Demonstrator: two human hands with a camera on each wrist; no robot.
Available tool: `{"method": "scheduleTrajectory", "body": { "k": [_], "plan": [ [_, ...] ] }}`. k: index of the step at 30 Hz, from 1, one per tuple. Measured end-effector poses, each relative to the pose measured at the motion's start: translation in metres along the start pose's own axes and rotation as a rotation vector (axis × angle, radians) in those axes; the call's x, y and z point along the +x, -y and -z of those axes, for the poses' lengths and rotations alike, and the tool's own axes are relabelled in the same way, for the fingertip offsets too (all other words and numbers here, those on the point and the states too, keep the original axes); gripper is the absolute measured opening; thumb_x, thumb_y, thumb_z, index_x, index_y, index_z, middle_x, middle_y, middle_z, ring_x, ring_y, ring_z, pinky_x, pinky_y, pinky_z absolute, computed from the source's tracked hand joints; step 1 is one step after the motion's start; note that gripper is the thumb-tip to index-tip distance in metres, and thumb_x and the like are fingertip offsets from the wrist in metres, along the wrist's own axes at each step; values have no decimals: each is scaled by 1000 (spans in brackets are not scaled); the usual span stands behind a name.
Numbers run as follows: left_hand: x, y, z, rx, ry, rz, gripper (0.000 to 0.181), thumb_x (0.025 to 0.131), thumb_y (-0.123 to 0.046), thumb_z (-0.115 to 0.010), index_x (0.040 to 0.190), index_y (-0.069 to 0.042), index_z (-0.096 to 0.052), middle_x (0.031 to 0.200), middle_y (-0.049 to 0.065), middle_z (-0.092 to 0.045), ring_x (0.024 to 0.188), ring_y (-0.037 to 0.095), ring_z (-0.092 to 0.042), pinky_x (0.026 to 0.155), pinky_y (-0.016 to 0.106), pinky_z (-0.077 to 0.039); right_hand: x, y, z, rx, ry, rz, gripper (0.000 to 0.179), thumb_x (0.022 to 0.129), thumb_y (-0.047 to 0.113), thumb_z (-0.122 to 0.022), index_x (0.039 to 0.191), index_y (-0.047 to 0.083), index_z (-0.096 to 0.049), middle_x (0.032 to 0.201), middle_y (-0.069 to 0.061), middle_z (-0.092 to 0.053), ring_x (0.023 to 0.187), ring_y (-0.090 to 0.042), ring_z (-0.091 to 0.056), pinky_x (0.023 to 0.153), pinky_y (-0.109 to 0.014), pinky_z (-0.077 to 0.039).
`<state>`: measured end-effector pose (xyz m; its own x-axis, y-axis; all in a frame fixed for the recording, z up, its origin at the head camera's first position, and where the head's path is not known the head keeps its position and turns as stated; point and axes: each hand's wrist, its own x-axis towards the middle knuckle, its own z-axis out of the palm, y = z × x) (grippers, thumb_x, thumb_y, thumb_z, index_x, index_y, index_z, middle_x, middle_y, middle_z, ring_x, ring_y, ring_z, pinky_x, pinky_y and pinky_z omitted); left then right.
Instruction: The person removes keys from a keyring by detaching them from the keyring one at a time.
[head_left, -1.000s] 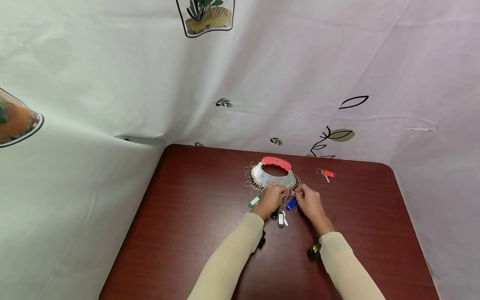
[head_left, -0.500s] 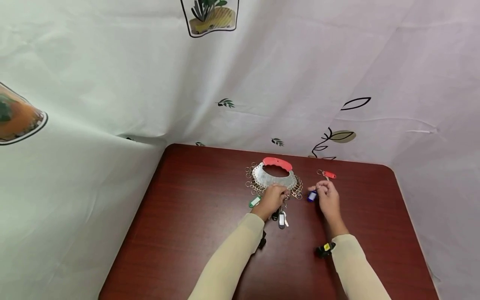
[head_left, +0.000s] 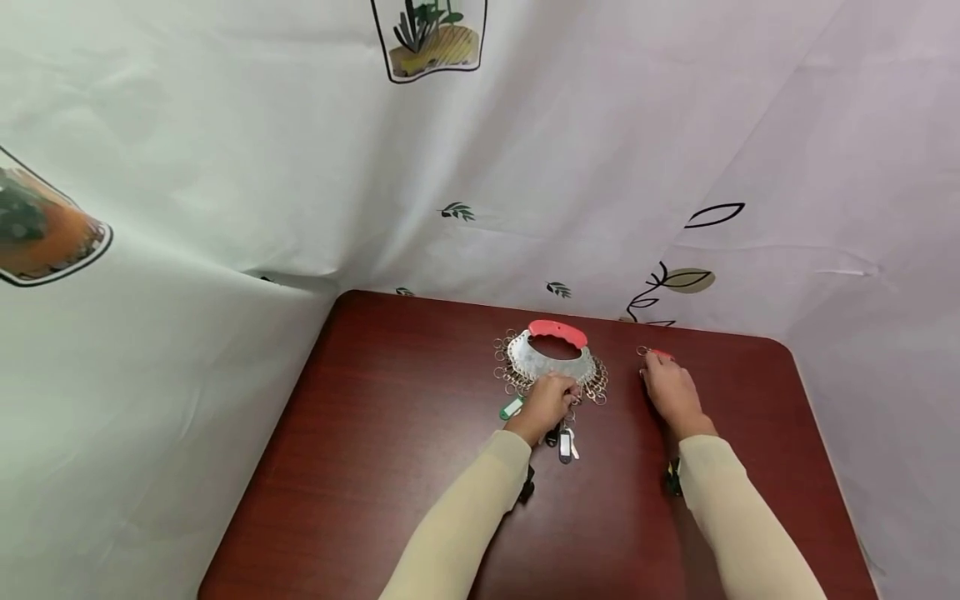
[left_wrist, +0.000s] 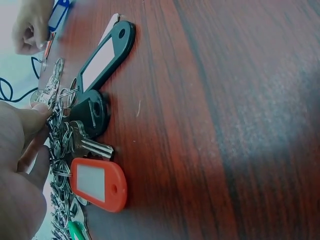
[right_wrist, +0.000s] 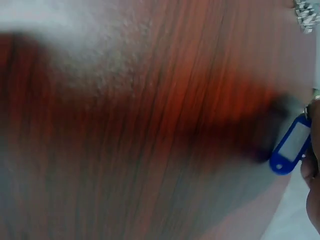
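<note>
Near the desk's far edge (head_left: 450, 302), a red tag (head_left: 664, 355) lies crosswise just beyond the right hand (head_left: 672, 390), holding a blue tag (right_wrist: 293, 142), while the left hand (head_left: 551, 403), farther off, pinches rings (left_wrist: 60, 141).

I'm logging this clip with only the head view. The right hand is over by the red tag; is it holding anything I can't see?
Observer: Yes. The right wrist view shows a blue tag at the fingers of the right hand.
Operator: And what is the left hand hiding?
Observer: In the left wrist view, an orange tag shows beside the metal rings.
Operator: Anything between that and the black tag next to it?
Observer: Yes, a key shows between those two tags.
</note>
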<state>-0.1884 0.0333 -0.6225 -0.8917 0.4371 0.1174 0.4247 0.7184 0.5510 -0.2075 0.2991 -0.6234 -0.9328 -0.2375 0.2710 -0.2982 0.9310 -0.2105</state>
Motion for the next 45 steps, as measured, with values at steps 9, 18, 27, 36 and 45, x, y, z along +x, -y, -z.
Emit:
{"method": "scheduleTrajectory", "body": {
  "k": [9,18,27,36,45],
  "plan": [
    [-2,1,-2,-15,-6,10,14,94,-6,-72,84,-15,-72,86,-3,-67,84,10,-59,74,20,-46,6,-8,-8,-107,-8,40,13,95,5,-68,105,-3,-65,101,-27,-64,86,-46,-59,68,-58,-47],
    [0,0,-2,-60,-22,38,9,92,-10,-75,88,-17,-77,93,-4,-74,91,11,-66,79,21,-51,3,-1,-3,-62,-77,-2,9,93,1,-65,100,-3,-69,98,-23,-64,86,-45,-55,68,-56,-43],
    [6,0,-1,-150,3,96,7,90,-8,-79,91,-15,-78,95,-2,-77,93,13,-69,80,23,-53,-2,39,-1,177,-112,72,18,88,-3,-59,102,-3,-71,101,-21,-66,98,-44,-60,84,-59,-48],
    [-11,6,-3,-232,-80,-4,28,91,12,-62,103,-10,-75,117,3,-76,111,15,-70,94,24,-54,-41,91,-18,322,-27,100,10,89,3,-71,97,8,-73,94,-4,-67,91,-25,-63,79,-45,-53],
    [-19,3,7,-86,-206,-50,20,89,8,-68,97,-9,-74,97,2,-75,95,19,-67,89,30,-54,-46,129,-26,316,68,-180,15,88,19,-80,87,13,-67,82,-2,-61,73,-18,-59,67,-40,-49]
  ]
}}
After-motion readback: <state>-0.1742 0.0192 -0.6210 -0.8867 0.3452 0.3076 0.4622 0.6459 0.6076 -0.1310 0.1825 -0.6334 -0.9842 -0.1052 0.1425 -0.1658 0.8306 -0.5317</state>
